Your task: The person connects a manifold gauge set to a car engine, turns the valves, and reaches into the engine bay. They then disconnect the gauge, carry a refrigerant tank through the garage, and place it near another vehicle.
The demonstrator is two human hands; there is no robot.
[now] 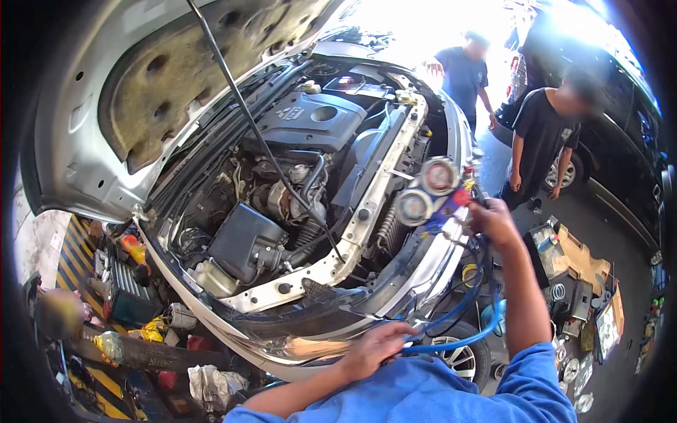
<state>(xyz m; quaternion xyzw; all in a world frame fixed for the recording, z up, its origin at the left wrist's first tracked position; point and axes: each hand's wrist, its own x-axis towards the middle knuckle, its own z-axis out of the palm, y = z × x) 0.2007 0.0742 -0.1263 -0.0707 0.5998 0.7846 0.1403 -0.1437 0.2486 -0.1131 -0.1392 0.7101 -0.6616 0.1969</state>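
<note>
My right hand (493,224), raised over the front of the car, is closed around the valve end of an air-conditioning manifold gauge set (416,207). Its two round gauges point up, above the front grille area. Blue and dark hoses hang from it; a blue hose (486,326) curves down to my left hand (377,348), whose fingers close on it in front of the bumper. Below and beyond is the open engine bay, with a grey engine cover (310,118) and a black air filter box (247,242).
A prop rod (243,106) slants across the bay under the raised hood (70,134). Two people (546,137) (463,81) stand beyond the car, near a dark vehicle (613,151). Parts and cardboard (585,259) lie on the right floor; a battery (132,295) and clutter lie left.
</note>
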